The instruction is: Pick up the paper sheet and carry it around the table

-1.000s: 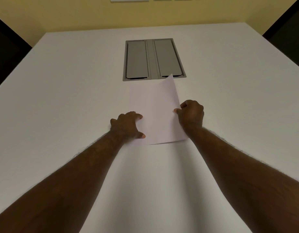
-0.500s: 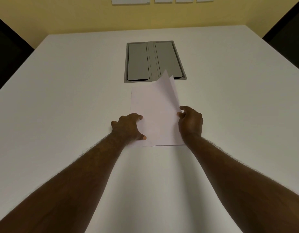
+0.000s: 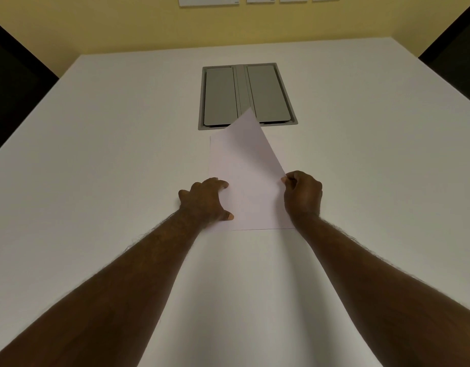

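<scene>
A white sheet of paper (image 3: 248, 176) lies on the white table (image 3: 96, 154) in front of me. My left hand (image 3: 204, 201) rests on its left edge, fingers spread, pressing it down. My right hand (image 3: 302, 194) pinches the sheet's right edge between thumb and curled fingers and lifts it. The right side of the sheet stands off the table, and its far right corner points up over the grey panel.
A grey two-flap cable panel (image 3: 247, 95) is set into the table just beyond the sheet. Dark chair backs (image 3: 14, 88) flank the table on both sides. White wall plates (image 3: 208, 0) hang on the yellow wall behind.
My right hand has raised the sheet's right edge higher and drawn it leftward, so the far corner now stands steeper. The left hand has stayed on the left edge.
</scene>
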The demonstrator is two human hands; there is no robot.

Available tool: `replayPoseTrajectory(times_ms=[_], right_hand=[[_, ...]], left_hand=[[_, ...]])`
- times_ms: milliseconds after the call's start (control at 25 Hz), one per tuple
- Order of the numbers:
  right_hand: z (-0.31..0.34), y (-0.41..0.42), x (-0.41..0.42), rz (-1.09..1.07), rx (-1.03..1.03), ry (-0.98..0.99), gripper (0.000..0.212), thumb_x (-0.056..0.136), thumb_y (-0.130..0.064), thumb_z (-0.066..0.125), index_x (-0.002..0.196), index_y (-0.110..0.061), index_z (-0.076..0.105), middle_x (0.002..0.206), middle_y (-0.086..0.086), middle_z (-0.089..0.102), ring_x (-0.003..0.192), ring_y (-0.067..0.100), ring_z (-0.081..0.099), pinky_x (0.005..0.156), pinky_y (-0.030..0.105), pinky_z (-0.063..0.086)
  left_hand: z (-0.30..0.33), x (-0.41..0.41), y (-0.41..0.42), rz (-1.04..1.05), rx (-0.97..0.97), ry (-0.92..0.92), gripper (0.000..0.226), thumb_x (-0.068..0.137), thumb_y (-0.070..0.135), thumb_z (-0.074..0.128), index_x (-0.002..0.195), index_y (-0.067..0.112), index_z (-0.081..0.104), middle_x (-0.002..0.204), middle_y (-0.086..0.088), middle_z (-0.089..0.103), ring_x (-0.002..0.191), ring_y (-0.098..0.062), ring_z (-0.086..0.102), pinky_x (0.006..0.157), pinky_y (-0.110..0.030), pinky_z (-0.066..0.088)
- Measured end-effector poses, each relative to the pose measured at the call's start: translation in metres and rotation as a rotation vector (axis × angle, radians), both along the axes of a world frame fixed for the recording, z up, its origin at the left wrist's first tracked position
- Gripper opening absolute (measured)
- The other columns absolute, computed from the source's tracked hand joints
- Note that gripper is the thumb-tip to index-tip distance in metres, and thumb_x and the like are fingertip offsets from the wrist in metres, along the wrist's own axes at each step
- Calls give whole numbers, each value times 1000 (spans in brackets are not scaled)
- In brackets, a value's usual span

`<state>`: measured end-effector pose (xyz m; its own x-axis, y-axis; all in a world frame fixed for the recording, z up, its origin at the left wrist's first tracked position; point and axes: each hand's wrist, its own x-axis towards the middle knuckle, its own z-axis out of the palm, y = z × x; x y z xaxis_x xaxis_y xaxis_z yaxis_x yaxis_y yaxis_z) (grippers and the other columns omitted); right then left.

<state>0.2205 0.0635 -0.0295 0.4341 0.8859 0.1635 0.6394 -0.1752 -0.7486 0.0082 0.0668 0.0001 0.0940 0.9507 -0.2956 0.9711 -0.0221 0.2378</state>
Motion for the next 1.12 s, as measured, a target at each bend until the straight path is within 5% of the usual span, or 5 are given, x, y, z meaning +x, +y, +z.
replayPoseTrajectory(times_ms=[440,560,760,920,1120], right_hand=[[9,-10,4,30,160,362,13,89,-10,64,98,-8,73,87,0,72,78,8,63,70,4,44],[24,-15,7,48,191,556,11,89,-11,65,97,-12,73,87,-5,72,81,7,65,76,13,49],[62,-46,14,88,242,793,11,88,-8,66,95,-15,71,90,0,74,81,8,68,79,22,54],[104,-88,15,147,216,907,12,88,-5,65,97,-12,70,95,9,73,83,18,67,76,32,54],[170,-137,17,349,192,919,16,85,0,67,96,-12,69,83,-5,76,76,9,70,66,21,56]], left_hand=[[10,12,-8,32,57,135,125,64,52,81,151,32,-6,161,-10,-12,132,-31,41,101,-50,34],[17,14,-21,133,215,-49,129,65,56,78,150,27,-15,162,-9,-8,137,-31,34,104,-53,33],[79,5,-32,534,565,-782,72,86,48,62,145,18,33,140,-5,51,121,-21,53,106,-47,38],[139,-15,-71,409,698,-905,18,92,31,60,94,14,67,80,5,68,74,-12,60,77,-35,51],[190,-35,-144,355,640,-1031,22,90,30,62,96,11,70,91,-9,73,89,-32,67,85,-50,53]])
